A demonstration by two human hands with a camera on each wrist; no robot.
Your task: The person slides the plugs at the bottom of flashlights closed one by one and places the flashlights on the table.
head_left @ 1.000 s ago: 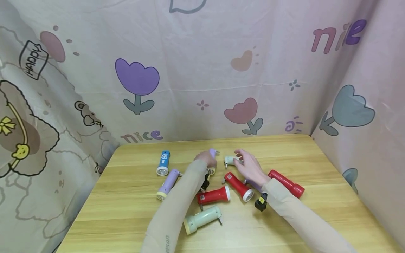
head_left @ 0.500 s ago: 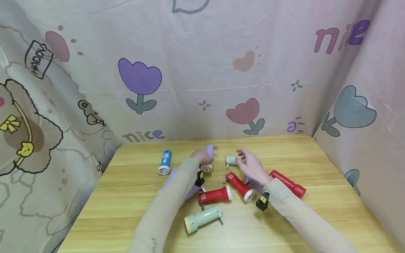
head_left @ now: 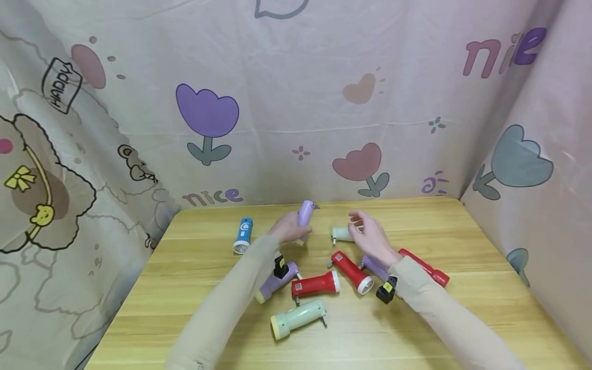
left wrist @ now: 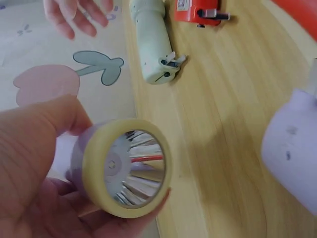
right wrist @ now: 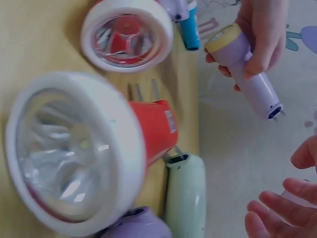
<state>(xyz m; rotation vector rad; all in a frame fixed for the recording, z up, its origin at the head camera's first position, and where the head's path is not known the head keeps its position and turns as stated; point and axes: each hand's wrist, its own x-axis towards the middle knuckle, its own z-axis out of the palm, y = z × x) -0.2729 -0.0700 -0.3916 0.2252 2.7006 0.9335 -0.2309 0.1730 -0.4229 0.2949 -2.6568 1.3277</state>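
Observation:
My left hand grips a lavender flashlight above the back of the table. Its cream-rimmed lens faces the left wrist camera, and metal prongs stick out of its tail in the right wrist view. My right hand has loosely bent fingers and holds nothing. It hovers over a mint flashlight, partly covering it. Below the right hand lie a red flashlight with a white rim and another lavender flashlight, half hidden by the wrist.
A blue flashlight lies back left. A lavender flashlight sits under the left wrist, near a red one and a mint one. Another red flashlight lies right of the right wrist. Printed curtain hangs behind the wooden table.
My left hand has moved left and raised the lavender flashlight, its lens end turning from view. The lavender flashlight under the left wrist has come into sight. My right hand has barely moved.

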